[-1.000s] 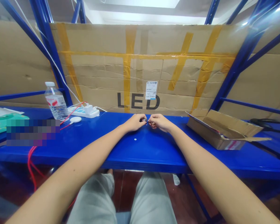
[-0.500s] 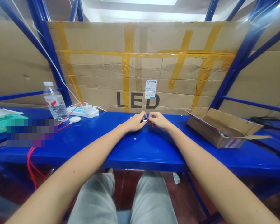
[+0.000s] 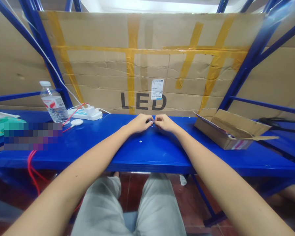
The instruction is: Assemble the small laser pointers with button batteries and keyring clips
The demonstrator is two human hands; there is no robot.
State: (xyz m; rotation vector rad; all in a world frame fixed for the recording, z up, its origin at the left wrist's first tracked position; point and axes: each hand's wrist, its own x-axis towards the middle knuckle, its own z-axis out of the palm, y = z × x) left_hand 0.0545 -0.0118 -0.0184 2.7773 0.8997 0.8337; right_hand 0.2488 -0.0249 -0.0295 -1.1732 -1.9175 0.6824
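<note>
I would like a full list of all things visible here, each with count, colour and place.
bench: 1, blue, across the front
cardboard sheet: 1, brown with yellow tape, printed LED, upright behind the bench
label: 1, white, on the sheet
bottle: 1, clear with white cap, on the bench, far left
power strip: 1, white, right of the bottle
cable: 1, red, from near the power strip down over the bench's front edge
box: 1, brown cardboard, open, on the bench, right
small part: 1, dark, too small to identify, between both hands
left hand: 1, bench centre, pinching the small part
right hand: 1, beside the left, pinching the same part
</note>
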